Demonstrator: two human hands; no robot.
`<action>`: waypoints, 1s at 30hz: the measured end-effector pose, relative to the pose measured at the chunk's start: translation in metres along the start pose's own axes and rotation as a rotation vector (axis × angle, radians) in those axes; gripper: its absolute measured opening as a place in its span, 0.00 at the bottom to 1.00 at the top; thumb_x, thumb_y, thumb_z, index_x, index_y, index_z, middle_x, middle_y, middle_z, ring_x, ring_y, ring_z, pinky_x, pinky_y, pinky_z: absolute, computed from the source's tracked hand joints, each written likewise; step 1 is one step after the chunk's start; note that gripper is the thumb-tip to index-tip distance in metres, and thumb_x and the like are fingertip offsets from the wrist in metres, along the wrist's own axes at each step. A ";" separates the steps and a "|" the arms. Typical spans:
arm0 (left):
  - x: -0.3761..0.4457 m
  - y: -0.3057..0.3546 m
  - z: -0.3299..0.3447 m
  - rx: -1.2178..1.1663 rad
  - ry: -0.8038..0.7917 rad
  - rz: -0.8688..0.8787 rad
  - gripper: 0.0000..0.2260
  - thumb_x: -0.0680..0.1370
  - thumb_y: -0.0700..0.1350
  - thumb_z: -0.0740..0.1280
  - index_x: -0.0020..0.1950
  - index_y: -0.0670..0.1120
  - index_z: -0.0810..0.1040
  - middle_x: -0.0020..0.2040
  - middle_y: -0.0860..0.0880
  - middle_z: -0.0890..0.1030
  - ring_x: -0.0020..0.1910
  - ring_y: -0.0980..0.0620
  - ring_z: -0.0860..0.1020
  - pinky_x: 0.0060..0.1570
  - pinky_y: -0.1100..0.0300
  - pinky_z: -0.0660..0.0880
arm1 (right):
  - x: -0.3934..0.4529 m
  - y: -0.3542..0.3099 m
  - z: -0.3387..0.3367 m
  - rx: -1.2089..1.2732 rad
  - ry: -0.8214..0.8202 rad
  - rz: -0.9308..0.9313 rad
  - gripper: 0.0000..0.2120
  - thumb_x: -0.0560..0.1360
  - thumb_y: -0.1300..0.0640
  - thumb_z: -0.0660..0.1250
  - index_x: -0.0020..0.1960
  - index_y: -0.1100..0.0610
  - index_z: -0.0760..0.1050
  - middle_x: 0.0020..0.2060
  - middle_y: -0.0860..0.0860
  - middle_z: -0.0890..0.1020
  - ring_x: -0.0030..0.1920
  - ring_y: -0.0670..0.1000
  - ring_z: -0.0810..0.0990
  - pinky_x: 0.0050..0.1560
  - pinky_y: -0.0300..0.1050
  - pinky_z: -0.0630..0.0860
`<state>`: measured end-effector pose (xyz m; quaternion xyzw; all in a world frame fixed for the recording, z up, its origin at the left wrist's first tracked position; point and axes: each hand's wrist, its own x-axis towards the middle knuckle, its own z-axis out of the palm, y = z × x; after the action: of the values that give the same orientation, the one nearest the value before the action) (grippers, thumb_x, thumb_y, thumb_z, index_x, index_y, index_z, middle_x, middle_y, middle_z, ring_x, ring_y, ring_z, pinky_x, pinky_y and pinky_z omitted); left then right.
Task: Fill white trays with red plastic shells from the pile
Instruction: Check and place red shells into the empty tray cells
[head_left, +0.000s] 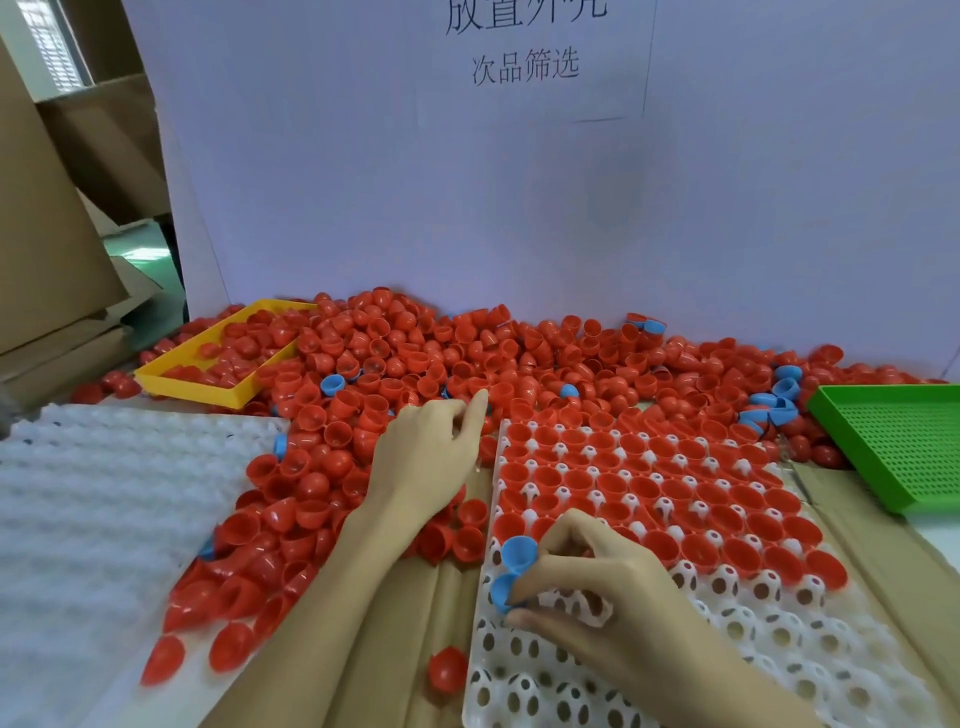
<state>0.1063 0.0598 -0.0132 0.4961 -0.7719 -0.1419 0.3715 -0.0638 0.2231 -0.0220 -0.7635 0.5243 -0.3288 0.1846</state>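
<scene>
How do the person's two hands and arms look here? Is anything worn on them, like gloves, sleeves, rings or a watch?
Both are bare. The left hand and the right hand have no gloves, and no rings show on the visible fingers. Both forearms are uncovered up to the bottom edge of the picture: no sleeve, watch or bracelet appears. The nails look short and unpainted, though the picture is slightly blurred.

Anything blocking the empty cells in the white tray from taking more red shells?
Partly. The right hand rests on the white tray, gripping two blue shells over the near-left empty cells. The other near rows lie open. The left hand sits in the red pile, nothing visibly between it and the tray.
</scene>
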 end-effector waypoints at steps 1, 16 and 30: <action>0.002 -0.004 0.002 0.015 0.020 0.005 0.25 0.86 0.57 0.59 0.35 0.45 0.76 0.25 0.51 0.74 0.24 0.51 0.73 0.29 0.53 0.70 | 0.000 -0.001 0.001 -0.002 -0.006 0.001 0.08 0.73 0.38 0.72 0.50 0.39 0.85 0.47 0.41 0.76 0.48 0.48 0.76 0.47 0.33 0.72; 0.013 -0.037 0.031 0.360 -0.237 0.107 0.23 0.87 0.53 0.54 0.83 0.51 0.60 0.83 0.53 0.63 0.80 0.54 0.62 0.78 0.52 0.55 | 0.002 0.000 -0.002 -0.077 -0.112 0.034 0.12 0.80 0.40 0.67 0.59 0.42 0.83 0.48 0.41 0.72 0.48 0.43 0.73 0.50 0.35 0.73; 0.030 -0.033 0.039 0.381 -0.368 0.197 0.19 0.84 0.51 0.53 0.73 0.50 0.71 0.86 0.53 0.49 0.82 0.52 0.53 0.78 0.48 0.54 | 0.001 0.006 0.000 -0.037 -0.075 0.037 0.10 0.82 0.40 0.65 0.56 0.41 0.83 0.48 0.39 0.74 0.47 0.45 0.76 0.47 0.36 0.74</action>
<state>0.0937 0.0128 -0.0465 0.4455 -0.8835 -0.0452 0.1372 -0.0677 0.2195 -0.0257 -0.7686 0.5371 -0.2869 0.1961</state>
